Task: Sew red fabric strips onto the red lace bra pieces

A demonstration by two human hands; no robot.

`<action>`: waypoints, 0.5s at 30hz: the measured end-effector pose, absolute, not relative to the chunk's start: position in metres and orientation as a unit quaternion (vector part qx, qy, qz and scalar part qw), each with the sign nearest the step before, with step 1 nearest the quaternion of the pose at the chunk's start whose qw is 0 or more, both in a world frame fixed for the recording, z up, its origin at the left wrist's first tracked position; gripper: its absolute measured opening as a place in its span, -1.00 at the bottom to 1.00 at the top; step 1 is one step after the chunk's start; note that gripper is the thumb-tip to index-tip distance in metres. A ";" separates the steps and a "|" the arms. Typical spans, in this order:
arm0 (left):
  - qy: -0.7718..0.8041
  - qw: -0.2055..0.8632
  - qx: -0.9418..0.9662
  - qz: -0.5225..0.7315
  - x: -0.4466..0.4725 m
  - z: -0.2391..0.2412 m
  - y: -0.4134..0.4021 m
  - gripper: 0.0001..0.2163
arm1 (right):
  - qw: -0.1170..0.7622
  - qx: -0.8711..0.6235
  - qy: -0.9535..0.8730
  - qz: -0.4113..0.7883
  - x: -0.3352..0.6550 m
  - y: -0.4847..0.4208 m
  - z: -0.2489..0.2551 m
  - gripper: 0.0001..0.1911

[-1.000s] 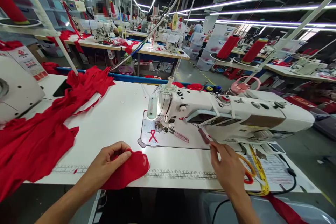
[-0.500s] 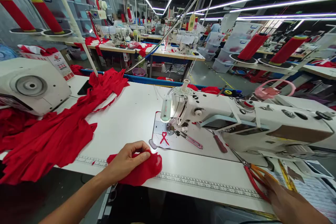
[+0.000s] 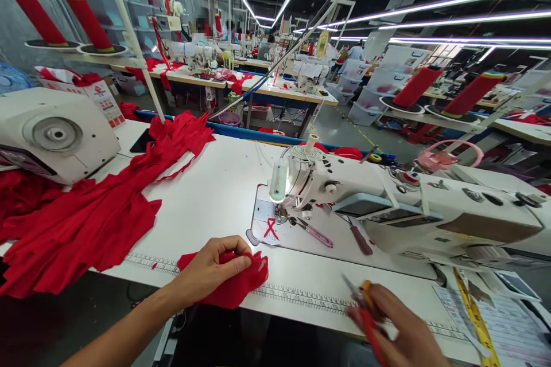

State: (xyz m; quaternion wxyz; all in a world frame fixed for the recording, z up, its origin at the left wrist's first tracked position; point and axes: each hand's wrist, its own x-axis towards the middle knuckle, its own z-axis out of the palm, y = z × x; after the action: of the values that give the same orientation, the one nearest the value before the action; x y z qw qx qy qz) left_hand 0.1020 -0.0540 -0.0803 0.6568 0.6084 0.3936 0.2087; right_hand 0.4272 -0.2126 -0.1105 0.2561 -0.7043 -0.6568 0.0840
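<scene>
My left hand [image 3: 213, 271] is closed on a small piece of red fabric [image 3: 241, 284] lying at the near edge of the white table [image 3: 206, 195]. My right hand [image 3: 398, 332] is blurred at the bottom right and grips scissors with red and orange handles [image 3: 365, 309], raised above the table edge with the blades pointing left. A white sewing machine [image 3: 387, 200] stands just beyond both hands, with a red crossed ribbon mark [image 3: 271, 228] on its plate by the needle.
A big heap of red fabric [image 3: 99, 206] covers the table's left side beside another white machine [image 3: 51, 137]. A screwdriver [image 3: 357, 238] and tweezers [image 3: 312, 232] lie under the machine arm. A yellow tape measure [image 3: 473, 315] hangs at right. Red thread cones [image 3: 88, 20] stand on racks.
My right hand has picked the scissors up from the table at the right and brought them left toward the red piece. My left hand stays on the fabric.
</scene>
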 end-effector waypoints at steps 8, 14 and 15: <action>0.405 0.632 0.624 0.218 0.093 -0.075 -0.062 -0.66 | 0.153 -0.564 -0.794 0.165 0.338 -0.127 -0.058 -0.67; 0.417 0.628 0.612 0.240 0.093 -0.081 -0.062 -0.65 | 0.170 -0.540 -0.814 0.128 0.332 -0.118 -0.067 -0.65; 0.418 0.631 0.609 0.239 0.094 -0.082 -0.061 -0.65 | 0.173 -0.541 -0.814 0.122 0.331 -0.117 -0.069 -0.63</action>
State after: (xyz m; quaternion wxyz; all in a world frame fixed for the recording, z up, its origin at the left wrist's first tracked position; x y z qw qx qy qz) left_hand 0.0938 -0.0614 -0.0819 0.6306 0.6088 0.4176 0.2394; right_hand 0.3315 -0.1174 -0.0688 0.1730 -0.5411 -0.8139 0.1219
